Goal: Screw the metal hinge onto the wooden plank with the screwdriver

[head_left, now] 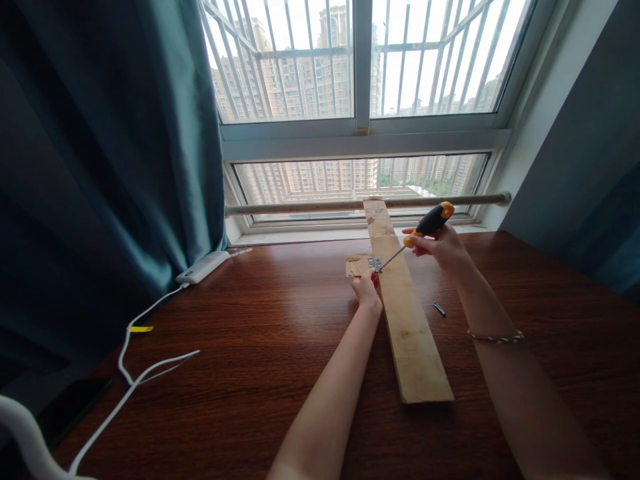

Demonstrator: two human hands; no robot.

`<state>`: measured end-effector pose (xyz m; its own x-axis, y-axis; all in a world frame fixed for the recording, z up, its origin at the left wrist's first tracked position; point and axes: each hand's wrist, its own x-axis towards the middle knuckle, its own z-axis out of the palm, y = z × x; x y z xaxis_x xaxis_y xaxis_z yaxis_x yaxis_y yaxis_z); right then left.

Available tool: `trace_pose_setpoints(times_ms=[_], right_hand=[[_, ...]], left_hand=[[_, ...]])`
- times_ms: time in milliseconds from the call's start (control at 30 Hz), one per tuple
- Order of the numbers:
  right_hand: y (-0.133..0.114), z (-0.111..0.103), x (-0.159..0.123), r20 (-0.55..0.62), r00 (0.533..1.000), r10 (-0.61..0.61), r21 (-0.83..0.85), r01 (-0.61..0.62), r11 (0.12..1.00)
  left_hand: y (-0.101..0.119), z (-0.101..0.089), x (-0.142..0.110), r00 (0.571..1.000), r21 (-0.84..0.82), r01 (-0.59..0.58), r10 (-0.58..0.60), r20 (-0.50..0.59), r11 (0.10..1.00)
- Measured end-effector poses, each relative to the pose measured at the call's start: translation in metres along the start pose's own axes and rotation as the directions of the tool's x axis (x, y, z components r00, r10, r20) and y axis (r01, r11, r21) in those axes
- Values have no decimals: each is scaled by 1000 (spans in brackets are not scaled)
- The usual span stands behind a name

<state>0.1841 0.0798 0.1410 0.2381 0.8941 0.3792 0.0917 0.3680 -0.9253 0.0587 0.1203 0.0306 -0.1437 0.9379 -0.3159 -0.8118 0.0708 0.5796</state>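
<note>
My right hand (440, 245) is closed round the black and yellow handle of a screwdriver (433, 219). Its shaft slants down to the left, and the tip meets a small metal hinge (375, 264). That hinge lies across the joint between a long wooden board (407, 313) and a short wooden piece (356, 263) on the board's left. Just below the hinge, my left hand (367, 288) is closed, with its fingertips pinched by the screwdriver tip. What those fingertips hold is too small to make out.
A small dark metal piece (439, 309) lies on the brown table (250, 400) right of the board. At the left are a white power strip (204, 268), a white cable (145, 373) and a blue curtain (165, 133). The board's far end reaches a rail (300, 207) by the window.
</note>
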Motion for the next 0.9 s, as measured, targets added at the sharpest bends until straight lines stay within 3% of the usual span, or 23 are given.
trace_pose_setpoints(times_ms=[133, 200, 300, 433, 533, 700, 800, 900], right_hand=[[-8, -3, -5, 104, 994, 40, 116, -52, 992], [-8, -2, -6, 105, 993, 54, 84, -63, 994], [-2, 4, -4, -77, 997, -18, -138, 7, 990], [8, 12, -1, -292, 944, -154, -388, 30, 921], [9, 13, 0, -305, 949, -75, -252, -4, 968], [-6, 14, -6, -138, 987, 87, 96, -74, 993], [-14, 16, -10, -75, 991, 107, 155, -94, 983], [-12, 19, -12, -77, 994, 72, 95, -64, 993]], left_hand=[[1, 1, -2, 1000, -5, -14, 14, -4, 1000], [1, 1, -2, 1000, -4, -15, 15, -1, 1000], [-1, -1, 2, 1000, 3, -15, 15, 7, 1000], [-4, -3, 6, 1000, 12, -30, 31, -5, 999], [-4, -3, 7, 999, 19, -30, 31, -12, 999], [-3, -2, 5, 1000, 7, -8, 7, 2, 1000], [-3, -2, 4, 1000, 6, -11, 11, -2, 1000], [-2, -2, 3, 1000, 10, -16, 16, -7, 1000]])
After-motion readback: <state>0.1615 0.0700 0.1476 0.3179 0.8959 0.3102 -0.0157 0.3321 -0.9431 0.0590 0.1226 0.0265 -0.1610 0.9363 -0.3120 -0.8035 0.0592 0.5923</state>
